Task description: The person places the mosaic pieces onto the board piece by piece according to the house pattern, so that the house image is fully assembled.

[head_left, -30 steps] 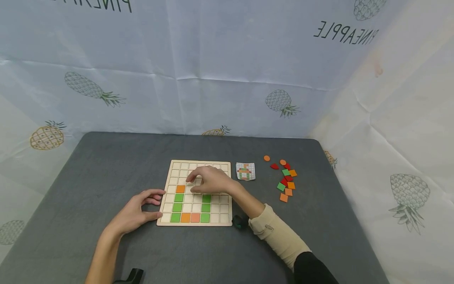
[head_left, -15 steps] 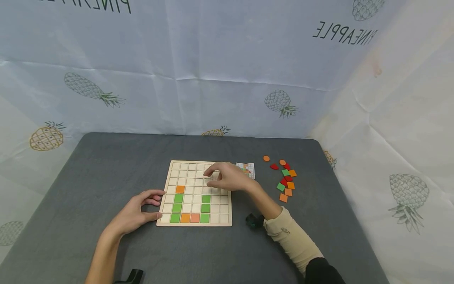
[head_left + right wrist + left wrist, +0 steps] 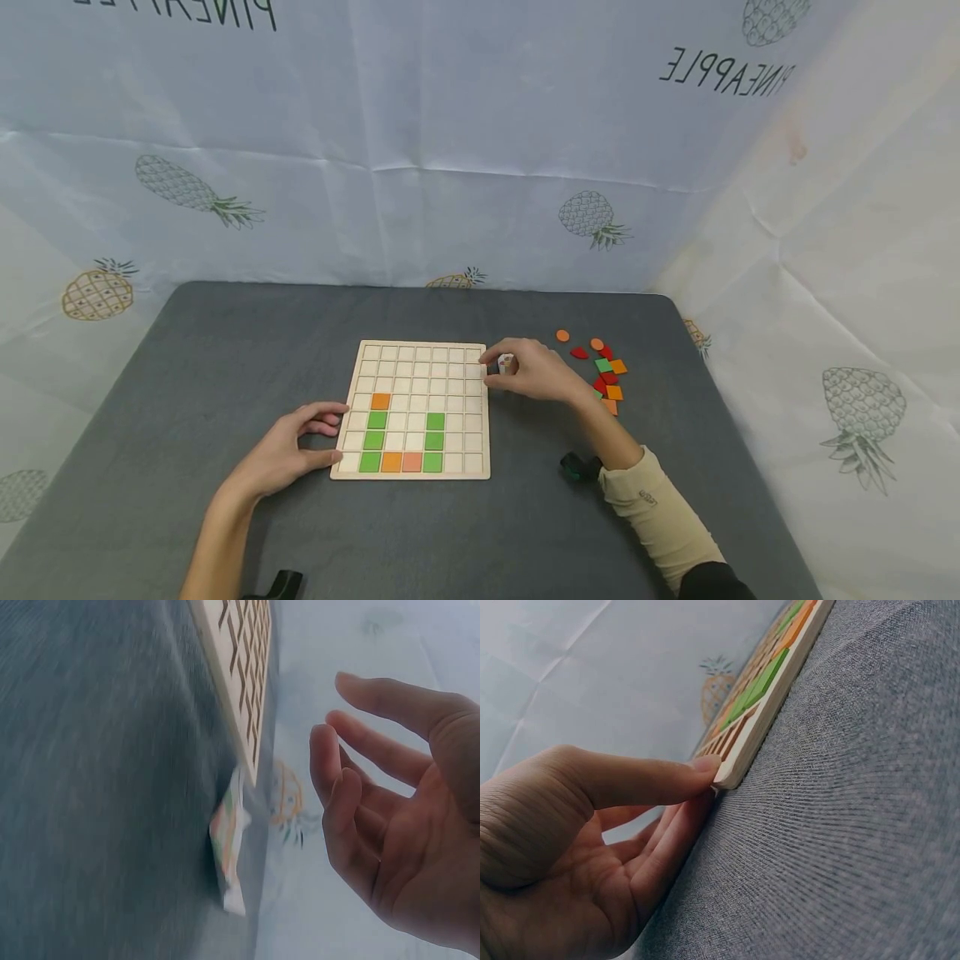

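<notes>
A wooden grid board (image 3: 465,408) lies on the table, with green, orange and salmon square tiles in some of its cells. My left hand (image 3: 281,446) rests against its left edge. In the left wrist view, the thumb touches the frame right at a corner and the other fingers are loosely bent beside it. My right hand (image 3: 536,371) hovers by the board's upper right edge, holding nothing, thumb and forefinger apart. It mostly hides a small pattern card (image 3: 506,363) in the head view; the right wrist view shows this creased card (image 3: 227,832) beside the board's corner.
Loose red, green and orange pieces (image 3: 615,392), some round, lie scattered to the right of the board. A black object (image 3: 283,585) shows at the bottom edge near the left forearm. A pineapple-print curtain (image 3: 480,125) hangs behind the grey table (image 3: 247,350).
My right hand has moved right from over the board's middle, past its right edge, and now covers most of the card. The left hand and the tiles on the board have stayed put.
</notes>
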Motion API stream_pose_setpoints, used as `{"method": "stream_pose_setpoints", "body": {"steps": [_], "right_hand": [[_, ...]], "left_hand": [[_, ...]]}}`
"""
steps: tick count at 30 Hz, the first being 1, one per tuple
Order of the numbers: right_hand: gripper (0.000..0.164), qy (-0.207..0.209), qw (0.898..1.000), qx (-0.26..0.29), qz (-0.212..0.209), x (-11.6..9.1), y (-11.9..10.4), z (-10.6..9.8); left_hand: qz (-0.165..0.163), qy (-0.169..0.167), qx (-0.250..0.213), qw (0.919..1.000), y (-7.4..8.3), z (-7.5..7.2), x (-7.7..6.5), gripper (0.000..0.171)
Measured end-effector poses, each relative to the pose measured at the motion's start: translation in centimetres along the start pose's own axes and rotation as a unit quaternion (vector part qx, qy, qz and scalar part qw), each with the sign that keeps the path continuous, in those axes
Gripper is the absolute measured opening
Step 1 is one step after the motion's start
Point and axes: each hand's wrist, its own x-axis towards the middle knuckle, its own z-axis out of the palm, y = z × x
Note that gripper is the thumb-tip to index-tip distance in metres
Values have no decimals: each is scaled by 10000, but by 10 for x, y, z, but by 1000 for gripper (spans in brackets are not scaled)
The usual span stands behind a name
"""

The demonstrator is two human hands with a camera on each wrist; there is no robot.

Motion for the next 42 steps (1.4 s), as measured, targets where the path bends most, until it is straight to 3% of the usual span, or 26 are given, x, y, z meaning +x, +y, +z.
{"method": "stream_pose_setpoints", "body": {"steps": [15,22,42], "right_hand": [[37,589,9968,181,501,-53,47,-41],[40,642,9941,302,820,-76,70,-54],[37,1013,9847,610,1283,-120,142,-69]], "left_hand": [[86,-12,-85,9999,-2,0,0,66],[96,28,-72,9999,-1,0,0,66],[90,51,-11,9999,-1,0,0,67]]}}
